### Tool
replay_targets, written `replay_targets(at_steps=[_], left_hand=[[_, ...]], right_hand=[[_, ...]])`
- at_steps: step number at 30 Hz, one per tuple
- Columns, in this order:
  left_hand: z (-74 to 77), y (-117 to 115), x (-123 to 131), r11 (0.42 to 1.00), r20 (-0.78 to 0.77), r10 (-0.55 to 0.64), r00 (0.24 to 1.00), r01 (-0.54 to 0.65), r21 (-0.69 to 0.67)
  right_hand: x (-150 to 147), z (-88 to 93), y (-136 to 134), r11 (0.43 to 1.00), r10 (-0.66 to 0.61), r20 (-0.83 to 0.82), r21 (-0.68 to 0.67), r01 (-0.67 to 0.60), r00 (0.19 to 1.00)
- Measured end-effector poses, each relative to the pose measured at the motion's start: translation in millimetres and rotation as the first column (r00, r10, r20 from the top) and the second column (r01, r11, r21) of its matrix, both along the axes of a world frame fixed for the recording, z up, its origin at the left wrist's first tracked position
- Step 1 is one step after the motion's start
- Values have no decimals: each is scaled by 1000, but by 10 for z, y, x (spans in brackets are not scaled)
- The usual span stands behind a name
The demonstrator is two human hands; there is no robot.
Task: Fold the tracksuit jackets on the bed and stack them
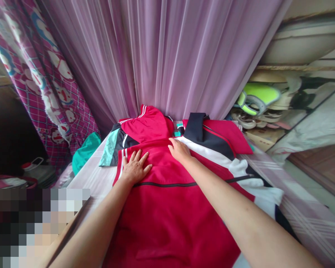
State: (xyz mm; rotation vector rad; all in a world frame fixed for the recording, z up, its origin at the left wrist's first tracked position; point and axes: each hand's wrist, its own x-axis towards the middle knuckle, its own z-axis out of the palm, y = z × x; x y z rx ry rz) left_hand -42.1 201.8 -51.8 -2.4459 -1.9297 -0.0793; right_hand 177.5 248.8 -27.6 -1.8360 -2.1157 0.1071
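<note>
Before a sheer purple curtain, on a pale plaid cloth, lies a red-and-white zipped fabric jacket. The person's left hand rests on it, splayed flat; the right hand bends at its far edge; whether it pinches fabric is unclear.

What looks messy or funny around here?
The red zip-up jacket has a crumpled white part, while its red part lies flatter. A teal cloth also sits bunched by the left edge of the plaid sheet.
</note>
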Motion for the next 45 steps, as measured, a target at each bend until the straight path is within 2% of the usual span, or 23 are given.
replay_targets(at_steps=[3, 5, 7, 10, 13, 15, 17, 21, 23, 26, 30, 33, 36, 41, 45], left_hand=[[-20, 1, -9, 1000, 25, -16, 1000, 15, 22], [-36, 10, -21, 999, 36, -19, 999, 18, 31], [-46, 30, -38, 999, 44, -17, 999, 15, 34], [-23, 68, -49, 1000, 44, -20, 999, 19, 14], [51, 44, -6, 1000, 28, 13, 1000, -12, -9], [95, -65, 49, 998, 28, 58, 998, -58, 7], [95, -267, 94, 995, 53, 59, 997, -63, 73], [-74, -811, 5, 973, 88, -100, 991, 79, 215], [-189, -1039, -142, 969, 107, -124, 987, 97, 226], [-307, -1251, -406, 976, 181, -122, 976, 85, 200], [-351, -1411, -637, 980, 277, -96, 956, 42, 194], [-353, -1499, -664, 984, 282, -59, 958, 9, 177], [-336, -1531, -627, 987, 279, -29, 960, -16, 158], [-223, -1568, -581, 985, 364, -7, 931, -57, 164], [-132, -1765, -668, 977, 475, 69, 877, -157, 147]], right_hand=[[48, -101, -556, 977, 196, 23, 86, -197, 980], [230, -215, -948, 966, 248, 85, 59, -254, 965], [555, -345, -1267, 978, 210, 152, -29, -208, 966], [1153, -485, -1545, 996, -2, 244, -82, 23, 970], [1531, -500, -1646, 990, -129, 284, -21, 141, 950], [1576, -468, -1672, 986, -160, 283, 0, 167, 946], [1532, -436, -1688, 982, -187, 272, 21, 188, 944], [1507, -397, -1705, 970, -238, 276, 27, 240, 931], [1548, -377, -1707, 967, -244, 285, -8, 257, 927], [1568, -355, -1745, 964, -245, 284, -28, 263, 927], [1570, -448, -1991, 984, -175, 255, 11, 178, 951], [1728, -612, -2251, 991, -131, 243, 21, 130, 961], [1952, -709, -2425, 989, -150, 245, 29, 147, 958], [2091, -633, -2553, 994, -106, 239, -3, 110, 965], [2102, -578, -2710, 999, -41, 138, -23, 45, 990]])
